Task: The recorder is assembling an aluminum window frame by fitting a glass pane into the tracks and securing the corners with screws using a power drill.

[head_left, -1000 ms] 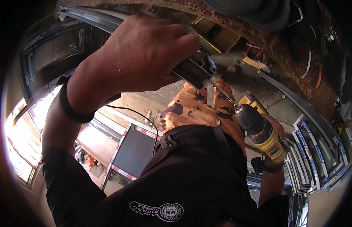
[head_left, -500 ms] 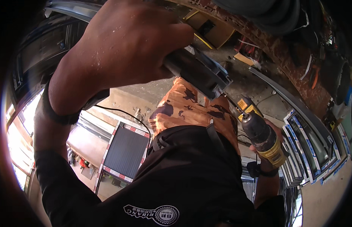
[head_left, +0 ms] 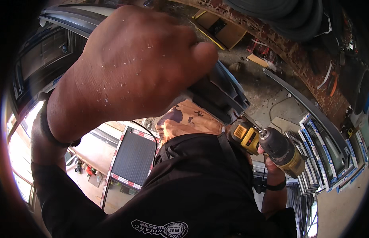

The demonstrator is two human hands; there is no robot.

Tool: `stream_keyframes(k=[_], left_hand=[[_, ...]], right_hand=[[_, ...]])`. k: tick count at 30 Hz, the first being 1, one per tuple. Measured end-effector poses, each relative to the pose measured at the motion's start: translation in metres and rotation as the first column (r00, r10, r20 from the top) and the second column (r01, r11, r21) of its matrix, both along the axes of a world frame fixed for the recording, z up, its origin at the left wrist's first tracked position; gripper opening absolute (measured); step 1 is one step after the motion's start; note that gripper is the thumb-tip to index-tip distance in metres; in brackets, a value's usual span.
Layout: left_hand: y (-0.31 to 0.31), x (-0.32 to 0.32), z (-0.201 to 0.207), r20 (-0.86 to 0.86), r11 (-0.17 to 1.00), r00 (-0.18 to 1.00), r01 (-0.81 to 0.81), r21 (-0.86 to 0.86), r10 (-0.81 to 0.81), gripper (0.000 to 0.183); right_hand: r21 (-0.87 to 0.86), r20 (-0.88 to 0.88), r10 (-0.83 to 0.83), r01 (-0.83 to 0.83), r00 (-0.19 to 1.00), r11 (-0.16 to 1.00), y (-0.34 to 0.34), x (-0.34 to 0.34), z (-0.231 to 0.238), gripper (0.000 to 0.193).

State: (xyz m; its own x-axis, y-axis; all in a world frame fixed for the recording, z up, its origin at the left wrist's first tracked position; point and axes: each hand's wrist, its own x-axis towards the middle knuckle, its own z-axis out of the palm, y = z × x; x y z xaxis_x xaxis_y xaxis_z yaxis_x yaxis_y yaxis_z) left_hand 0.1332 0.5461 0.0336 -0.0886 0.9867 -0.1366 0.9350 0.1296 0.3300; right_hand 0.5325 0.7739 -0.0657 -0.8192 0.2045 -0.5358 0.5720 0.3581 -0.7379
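My left hand (head_left: 140, 63), dusted with pale chips, is closed around a dark grey hollow metal profile (head_left: 216, 97). The profile's cut end slants down to the right, and much of its length is hidden behind my hand. Lower right, my right hand (head_left: 273, 166) grips a yellow and black cordless drill (head_left: 277, 146), its fingers partly covered by the drill body. The drill bit (head_left: 254, 123) points up and left at the profile's end; whether it touches, I cannot tell. The yellow battery base (head_left: 246, 137) shows left of the chuck.
A long grey metal strip (head_left: 303, 101) slants at the right, above several stacked frame pieces with blue-and-white film (head_left: 319, 154). A worn brown bench edge (head_left: 279, 51) and an open cardboard box (head_left: 232, 33) are beyond. A ribbed dark panel (head_left: 134, 156) stands lower left.
My left hand has come right and somewhat lower with the profile. The drill has turned in my right hand and shifted slightly down and right, showing more of its battery base.
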Motion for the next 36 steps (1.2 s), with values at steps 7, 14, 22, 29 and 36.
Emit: stream_keyframes(k=[7,14,22,29,36], left_hand=[[0.001,0.003,0.000,-0.020,1.000,1.000,0.000,0.002,0.000,0.040],[-0.006,0.005,-0.010,-0.053,0.999,0.998,-0.034,0.022,0.035,0.042],[-0.004,0.005,-0.005,-0.095,0.997,0.995,-0.015,-0.074,0.008,0.036],[0.001,0.008,-0.001,-0.090,0.994,0.995,-0.040,-0.101,0.031,0.037],[-0.001,0.007,-0.003,-0.095,0.994,0.994,-0.057,-0.093,0.048,0.038]], right_hand=[[0.142,-0.314,0.025,0.021,0.949,0.990,-0.017,-0.052,0.022,0.047],[-0.061,-0.097,-0.084,0.078,0.992,0.995,-0.004,-0.018,0.009,0.063],[-0.041,-0.154,-0.146,0.141,0.977,0.989,-0.013,-0.045,0.018,0.067],[-0.673,-0.219,-0.469,0.215,0.855,0.707,-0.020,-0.059,0.000,0.073],[-0.429,-0.241,-0.298,0.174,0.924,0.886,-0.017,-0.051,0.005,0.032]])
